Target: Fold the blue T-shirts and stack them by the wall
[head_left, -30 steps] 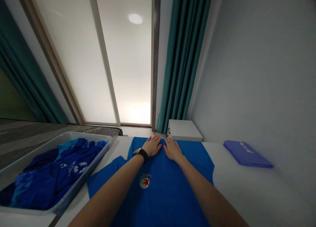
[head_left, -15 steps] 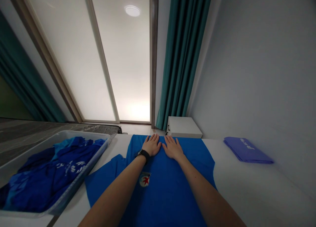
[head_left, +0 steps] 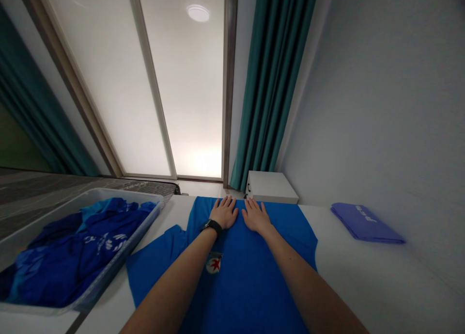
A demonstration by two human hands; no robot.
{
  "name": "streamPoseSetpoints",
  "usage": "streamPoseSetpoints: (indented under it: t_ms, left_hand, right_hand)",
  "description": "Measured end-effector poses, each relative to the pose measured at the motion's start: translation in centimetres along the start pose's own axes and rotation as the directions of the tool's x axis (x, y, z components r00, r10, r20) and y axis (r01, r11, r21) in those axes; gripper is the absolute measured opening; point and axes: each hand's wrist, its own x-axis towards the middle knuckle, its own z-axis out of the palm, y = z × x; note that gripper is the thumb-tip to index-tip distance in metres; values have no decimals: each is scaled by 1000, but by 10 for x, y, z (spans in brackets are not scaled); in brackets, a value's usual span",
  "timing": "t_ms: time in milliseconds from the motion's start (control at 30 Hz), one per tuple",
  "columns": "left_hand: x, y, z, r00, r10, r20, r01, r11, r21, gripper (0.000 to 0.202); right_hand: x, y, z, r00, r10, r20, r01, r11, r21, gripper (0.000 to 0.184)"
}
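Observation:
A blue T-shirt lies spread on the white table, with a round red-and-white emblem on it. Its left-hand sleeve sticks out to the side, while my right forearm covers part of the other side. My left hand, with a black watch at the wrist, rests flat on the cloth near its far edge. Beside it, a small gap away, my right hand presses flat on the same edge. Both hands have their fingers stretched out and hold nothing.
At the left stands a translucent plastic bin with crumpled blue clothes. A folded purple garment lies on the white table by the right wall. Beyond the far edge are a white cabinet and a teal curtain.
The view has shifted very slightly. Both hands stay flat on the shirt in nearly the same place, and the shirt lies as before.

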Motion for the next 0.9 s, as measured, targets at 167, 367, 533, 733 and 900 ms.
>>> streamPoseSetpoints:
  t_ms: [167,367,533,733,900]
  left_hand:
    - [-1,0,0,1000,3,-1,-3,1000,2,58]
    - [-1,0,0,1000,5,5,-5,1000,7,59]
    - [0,0,-1,1000,5,6,-5,1000,7,60]
    - [0,0,-1,1000,13,-6,-13,1000,7,59]
    - [0,2,-2,1000,17,-14,-17,1000,17,57]
  right_hand:
    - [-4,2,0,1000,21,-2,-21,1000,6,66]
    - [-8,10,-7,998,54,14,-54,998,15,67]
    - [-25,32,-20,996,81,46,-82,996,17,67]
    - [-48,56,-31,994,95,62,-95,995,2,66]
    - [-66,57,-30,998,63,31,-62,998,-11,65]
